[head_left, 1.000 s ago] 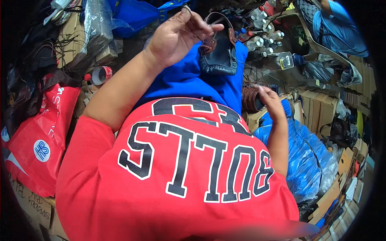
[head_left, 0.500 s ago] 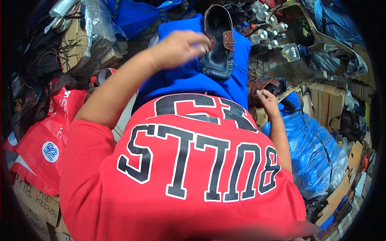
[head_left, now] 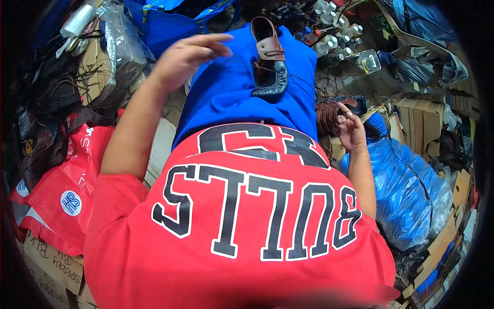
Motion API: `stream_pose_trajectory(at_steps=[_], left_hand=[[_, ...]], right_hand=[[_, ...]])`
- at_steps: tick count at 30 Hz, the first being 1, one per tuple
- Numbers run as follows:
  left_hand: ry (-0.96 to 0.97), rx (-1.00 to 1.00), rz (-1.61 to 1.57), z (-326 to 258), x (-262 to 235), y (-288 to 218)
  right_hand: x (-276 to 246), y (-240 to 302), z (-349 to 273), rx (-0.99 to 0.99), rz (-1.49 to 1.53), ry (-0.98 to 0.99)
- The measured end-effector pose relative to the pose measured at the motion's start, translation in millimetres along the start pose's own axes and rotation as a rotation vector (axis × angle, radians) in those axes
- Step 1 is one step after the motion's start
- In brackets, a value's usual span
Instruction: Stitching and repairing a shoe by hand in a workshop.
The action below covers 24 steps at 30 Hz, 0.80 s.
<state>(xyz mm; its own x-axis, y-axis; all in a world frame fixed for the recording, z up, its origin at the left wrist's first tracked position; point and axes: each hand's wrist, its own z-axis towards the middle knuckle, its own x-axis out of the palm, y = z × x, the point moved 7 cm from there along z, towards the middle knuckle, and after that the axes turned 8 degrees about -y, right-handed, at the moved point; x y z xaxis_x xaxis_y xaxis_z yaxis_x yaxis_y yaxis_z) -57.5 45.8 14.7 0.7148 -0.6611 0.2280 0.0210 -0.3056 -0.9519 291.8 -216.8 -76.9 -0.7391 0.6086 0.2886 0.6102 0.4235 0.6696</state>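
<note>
On my blue-clad lap lies an unfinished moccasin-style shoe [head_left: 280, 82], with a dark, gathered leather toe and a brown collar with eyelets. It sits tilted, and neither hand touches it. My left hand [head_left: 188, 57] is raised to the left of the shoe, its fingers stretched out and no held thing visible. Over on the right, my right hand [head_left: 351, 131] is held palm up with fingers apart and partly bent. It is beside a coil of brown cord [head_left: 328, 117]; whether it touches the coil is hard to see. A thin dark thread trails from the shoe's right side.
Several small bottles [head_left: 342, 44] stand at the far right. A blue plastic bag [head_left: 399, 190] bulges beside my right forearm, near stacked cardboard [head_left: 419, 121]. To the left lie a red bag [head_left: 69, 190] and clear plastic wrap [head_left: 121, 38]. A blue bag [head_left: 170, 26] is at the back.
My left hand has moved left, away from the shoe. The shoe has turned and tilted on my lap. My right hand has shifted slightly right and its fingers have spread.
</note>
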Motion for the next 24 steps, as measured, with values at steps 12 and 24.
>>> stream_pose_trajectory(at_steps=[12,24], left_hand=[[-0.184,0.412,1.157,72.2,0.4,1.7],[0.312,0.219,0.478,100.8,107.0,34.2]], right_hand=[[93.1,80.2,30.3,-0.537,-0.82,-0.011],[218.6,47.1,-3.8,-0.625,-1.481,0.364]])
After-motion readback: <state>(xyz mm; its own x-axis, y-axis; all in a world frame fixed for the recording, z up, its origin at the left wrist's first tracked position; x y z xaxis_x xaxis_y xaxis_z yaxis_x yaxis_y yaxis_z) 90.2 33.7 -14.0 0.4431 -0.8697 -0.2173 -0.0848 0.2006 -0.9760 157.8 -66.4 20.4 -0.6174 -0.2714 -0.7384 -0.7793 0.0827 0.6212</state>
